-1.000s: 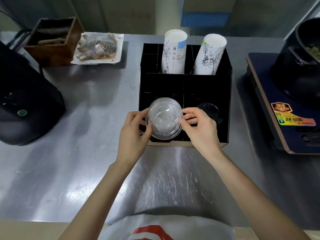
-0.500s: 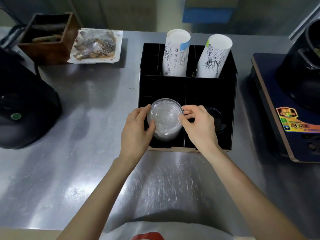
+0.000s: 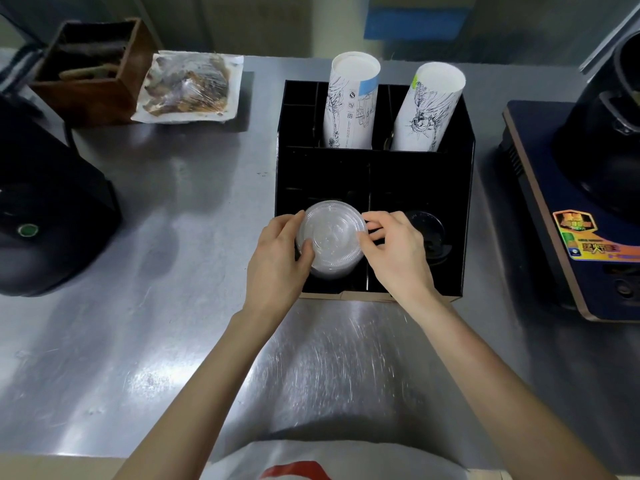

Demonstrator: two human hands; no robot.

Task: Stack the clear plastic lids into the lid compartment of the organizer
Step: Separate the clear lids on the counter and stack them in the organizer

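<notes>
A stack of clear plastic lids [image 3: 331,237] sits low in the front left compartment of the black organizer [image 3: 457,216]. My left hand [image 3: 277,261] grips the stack's left side, thumb on the top lid. My right hand [image 3: 394,251] holds its right edge with the fingertips. The lower part of the stack is hidden by the compartment wall and my hands.
Black lids [image 3: 427,230] fill the front right compartment. Two stacks of white paper cups [image 3: 351,98] [image 3: 427,105] stand in the back compartments. A wrapped food tray [image 3: 188,88] and a wooden box [image 3: 86,71] lie far left. A black appliance [image 3: 41,216] is left, an induction cooker [image 3: 571,220] right.
Both hands have lowered the clear lid stack from above the organizer's front edge down into the front left compartment. My head has shifted a little closer.
</notes>
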